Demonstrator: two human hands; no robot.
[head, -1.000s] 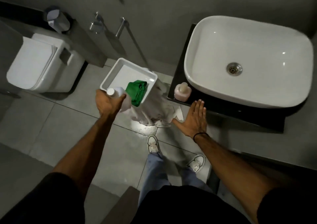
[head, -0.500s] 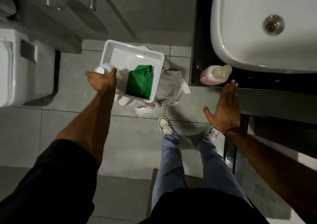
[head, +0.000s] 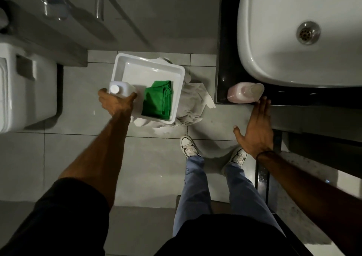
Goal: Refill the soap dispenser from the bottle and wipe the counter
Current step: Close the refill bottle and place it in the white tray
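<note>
At nine o'clock the left hand (head: 117, 103) is wrapped around the white capped bottle (head: 119, 89) at the tray's (head: 148, 62) near-left corner, likely rigid and liquid-heavy, best gripped around its body; at three o'clock the right hand (head: 256, 132) hangs spread and empty just below the smooth, probably slippery pink dispenser (head: 244, 93) on the tabletop (head: 222, 69).

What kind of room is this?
A bathroom, most likely. There is a white sink with a drain on a dark counter, a toilet on the tiled floor, and a pink soap dispenser.
</note>
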